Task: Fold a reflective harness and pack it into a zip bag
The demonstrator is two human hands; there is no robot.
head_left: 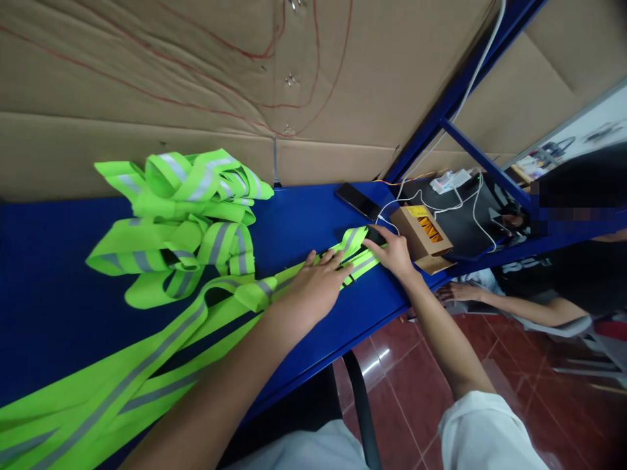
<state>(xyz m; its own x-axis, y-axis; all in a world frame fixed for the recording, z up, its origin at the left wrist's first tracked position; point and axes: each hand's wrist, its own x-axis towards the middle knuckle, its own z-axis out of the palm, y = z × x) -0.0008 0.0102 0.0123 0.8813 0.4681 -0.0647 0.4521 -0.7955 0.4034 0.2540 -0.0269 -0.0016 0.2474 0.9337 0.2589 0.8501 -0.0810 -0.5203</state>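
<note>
Reflective strap [366,264], neon green with a grey stripe, lying in doubled lengths along the front part of a blue table [298,225], seen from the wearer's own viewpoint. The wearer's left hand [321,284] rests palm down on it, unclenched, fingers stretched across the band and grasping nothing. The right hand [393,253] is at the strap's far end, thumb and fingers bent around a black end piece [375,236] — it appears to be pinching it, though the fingers partly hide the grip. A small black slider [348,281] shows on the strap between the two hands.

More green webbing [161,365] runs in long, loose bands to the lower left, passing under the left forearm. Behind it, against a cardboard-covered wall [122,85] with red wires, sits a tangled heap of folded straps [191,222].

Beyond the right hand, a cardboard box [414,236] with yellow-orange contents stands beside a white cable [443,210]; a dark phone [357,200] lies flat near the table's back edge. A blue metal frame [473,156] rises at the right. Past it sits another person in a dark top, one hand [459,292] visible — well apart from the strap — above a red tiled floor [401,359].
</note>
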